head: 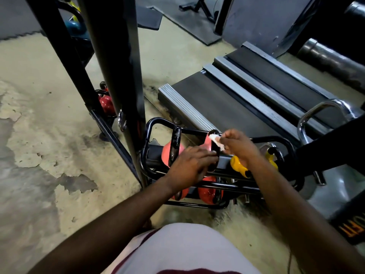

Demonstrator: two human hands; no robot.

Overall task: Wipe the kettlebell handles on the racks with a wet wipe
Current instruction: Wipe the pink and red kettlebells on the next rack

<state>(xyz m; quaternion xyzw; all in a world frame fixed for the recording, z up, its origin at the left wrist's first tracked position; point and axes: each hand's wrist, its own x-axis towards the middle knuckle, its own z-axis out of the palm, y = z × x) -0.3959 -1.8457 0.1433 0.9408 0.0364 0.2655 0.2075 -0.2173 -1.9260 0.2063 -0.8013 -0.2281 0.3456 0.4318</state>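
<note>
A low black rack (156,123) on the floor holds pink, red and yellow kettlebells. My right hand (240,144) pinches a white wet wipe (216,140) against the top of the black handle (214,150) of a pink kettlebell (207,142). My left hand (190,165) lies over the lower part of that handle, its fingers reaching to it; whether they curl round it is hidden. Another pink kettlebell (166,154) with a black handle (175,141) stands to the left. A yellow kettlebell (240,165) sits to the right, and red ones (207,191) are on the lower tier.
A tall black frame post (120,76) rises just left of the rack, with a red kettlebell (106,103) behind it. A treadmill deck (227,99) lies beyond the rack. A chrome bar (316,113) stands at the right. The concrete floor (49,135) is patchy.
</note>
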